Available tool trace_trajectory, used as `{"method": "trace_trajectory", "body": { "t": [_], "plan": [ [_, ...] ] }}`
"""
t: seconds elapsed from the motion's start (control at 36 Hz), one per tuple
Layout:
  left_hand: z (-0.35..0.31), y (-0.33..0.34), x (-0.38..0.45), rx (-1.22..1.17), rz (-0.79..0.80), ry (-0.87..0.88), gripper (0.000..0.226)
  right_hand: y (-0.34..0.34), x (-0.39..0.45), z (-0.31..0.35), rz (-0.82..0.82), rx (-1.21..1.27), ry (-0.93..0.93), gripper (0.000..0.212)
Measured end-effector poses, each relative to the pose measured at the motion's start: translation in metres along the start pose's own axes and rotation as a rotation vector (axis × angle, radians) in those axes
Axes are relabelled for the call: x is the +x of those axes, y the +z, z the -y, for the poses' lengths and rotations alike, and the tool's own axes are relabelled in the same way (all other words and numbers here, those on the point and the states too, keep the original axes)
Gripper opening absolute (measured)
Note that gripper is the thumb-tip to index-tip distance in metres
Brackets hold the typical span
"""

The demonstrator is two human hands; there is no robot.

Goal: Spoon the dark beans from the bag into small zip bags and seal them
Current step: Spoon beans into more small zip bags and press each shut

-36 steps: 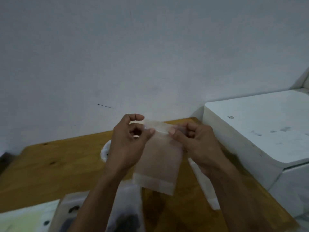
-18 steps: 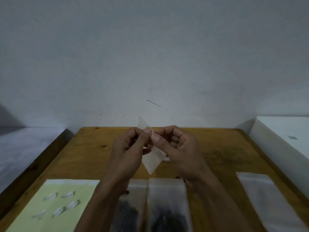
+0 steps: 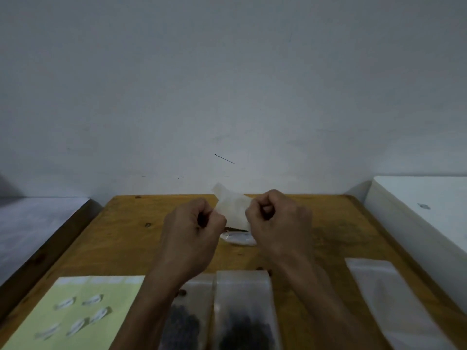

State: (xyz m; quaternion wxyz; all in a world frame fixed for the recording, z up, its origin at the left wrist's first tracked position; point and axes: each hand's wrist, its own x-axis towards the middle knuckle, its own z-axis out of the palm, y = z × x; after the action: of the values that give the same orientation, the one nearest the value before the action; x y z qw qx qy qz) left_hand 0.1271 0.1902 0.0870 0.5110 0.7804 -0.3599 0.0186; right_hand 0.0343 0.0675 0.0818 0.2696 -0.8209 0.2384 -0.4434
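Both hands hold one small translucent zip bag (image 3: 232, 207) above the wooden table (image 3: 131, 238). My left hand (image 3: 195, 231) pinches its left edge and my right hand (image 3: 276, 223) pinches its right edge; the bag looks empty and tilts up to the left. Below my wrists lie two clear bags with dark beans in them, one on the left (image 3: 188, 317) and one on the right (image 3: 243, 311). A white plastic object (image 3: 238, 238) lies on the table behind my hands.
A pale yellow sheet (image 3: 80, 311) bearing several small white pieces lies at the front left. An empty clear bag (image 3: 386, 299) lies at the front right. A white box (image 3: 424, 223) borders the table's right side, a wall stands behind.
The view has swung from the table's right side toward its middle. The bag hung flat between my hands, then was turned edge-on, and now both fists pinch its sides.
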Motion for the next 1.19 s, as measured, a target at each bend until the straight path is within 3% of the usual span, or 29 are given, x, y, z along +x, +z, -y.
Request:
{"method": "trace_trajectory", "body": {
  "t": [0.06,0.14,0.25,0.39,0.5,0.56,0.64,0.69,0.78,0.86,1.08,1.19],
  "plan": [
    [-0.003,0.003,-0.001,0.076,-0.011,0.012,0.024,-0.003,-0.001,-0.002,-0.002,-0.018,0.048,0.014],
    [-0.008,0.007,0.001,0.108,-0.018,0.018,0.025,-0.007,-0.004,-0.001,0.139,-0.041,-0.007,0.004],
    [-0.018,0.008,0.001,0.16,0.062,0.036,0.026,-0.012,-0.004,0.003,0.364,0.105,-0.004,0.034],
    [-0.016,0.002,0.002,0.203,0.049,-0.007,0.025,-0.015,0.006,-0.012,0.262,0.092,-0.029,0.037],
    [-0.014,0.003,0.001,0.134,0.075,0.0,0.027,-0.018,0.005,-0.014,0.308,0.094,-0.009,0.033],
    [-0.01,0.002,0.001,0.05,0.11,0.04,0.043,-0.019,0.006,-0.015,0.302,0.13,0.033,0.031],
    [-0.001,-0.003,0.003,0.248,0.248,0.15,0.11,-0.021,0.007,-0.017,0.308,0.273,0.092,0.028],
    [0.003,-0.002,0.005,0.348,0.316,0.228,0.134,-0.02,0.006,-0.017,0.36,0.386,0.162,0.023],
    [0.009,0.003,0.006,0.355,0.291,0.287,0.115,-0.015,0.006,-0.02,0.42,0.362,0.227,0.023],
    [0.013,0.002,0.007,0.441,0.204,0.384,0.091,-0.012,0.006,-0.021,0.423,0.205,0.167,0.028],
    [0.014,0.001,0.012,0.5,0.261,0.351,0.088,-0.014,0.014,-0.021,0.566,0.0,0.038,0.021],
    [0.021,-0.004,0.015,0.483,0.262,0.279,0.089,-0.015,0.016,-0.037,0.422,0.108,0.159,0.007]
  ]
}}
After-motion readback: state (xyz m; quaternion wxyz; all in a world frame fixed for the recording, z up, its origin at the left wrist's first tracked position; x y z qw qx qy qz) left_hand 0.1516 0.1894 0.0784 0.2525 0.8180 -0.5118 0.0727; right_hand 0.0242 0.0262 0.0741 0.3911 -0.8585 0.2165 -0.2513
